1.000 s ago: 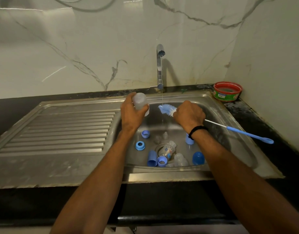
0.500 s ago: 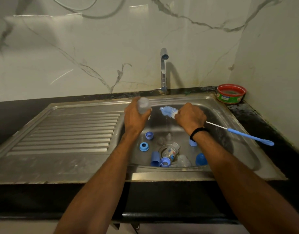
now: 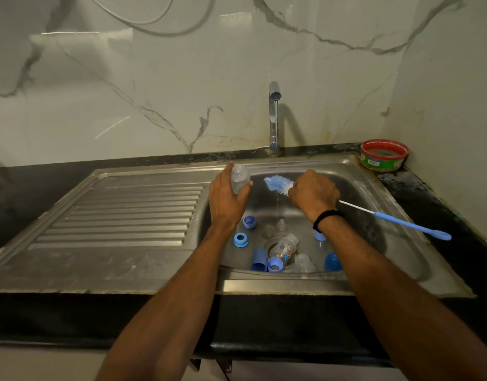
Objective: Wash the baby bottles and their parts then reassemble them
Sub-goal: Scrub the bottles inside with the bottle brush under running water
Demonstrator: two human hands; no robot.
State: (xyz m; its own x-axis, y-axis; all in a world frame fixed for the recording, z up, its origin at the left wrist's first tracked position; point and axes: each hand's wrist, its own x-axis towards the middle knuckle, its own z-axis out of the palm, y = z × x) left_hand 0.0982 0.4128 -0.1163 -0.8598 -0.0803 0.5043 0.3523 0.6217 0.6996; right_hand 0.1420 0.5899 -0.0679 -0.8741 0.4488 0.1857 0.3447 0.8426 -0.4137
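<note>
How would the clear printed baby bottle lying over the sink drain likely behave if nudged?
The clear printed baby bottle lies on its side, so it would probably roll. It looks like empty plastic, so it is likely light. Water runs from the steel tap, so it may be slippery.

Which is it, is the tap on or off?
On. A thin stream of water runs down from the tap, past the brush, into the sink.

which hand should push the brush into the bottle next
Right. The right hand grips the bottle brush just behind its bristles, which point toward the clear bottle. The left hand holds that bottle, so it probably only needs to steady it.
</note>
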